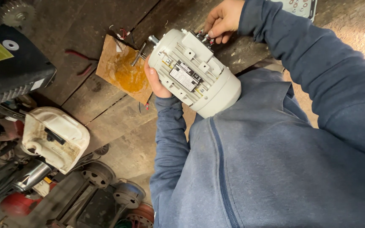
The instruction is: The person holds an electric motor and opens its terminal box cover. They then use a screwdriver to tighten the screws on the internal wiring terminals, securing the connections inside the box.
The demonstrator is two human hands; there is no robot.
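Observation:
I hold a light grey electric motor with cooling fins, a dark nameplate and a short steel shaft, tilted in front of my blue sweatshirt. My left hand grips the motor's shaft end from underneath, thumb on the front flange. My right hand reaches in from above, its fingers pinched on the small red and white wires at the open terminal box on top of the motor. The rear fan cover rests against my chest.
A stained cardboard piece and red-handled pliers lie on the wooden floor. At left are a black machine, a dirty white housing, pulleys and a gear. A perforated metal plate sits at top right.

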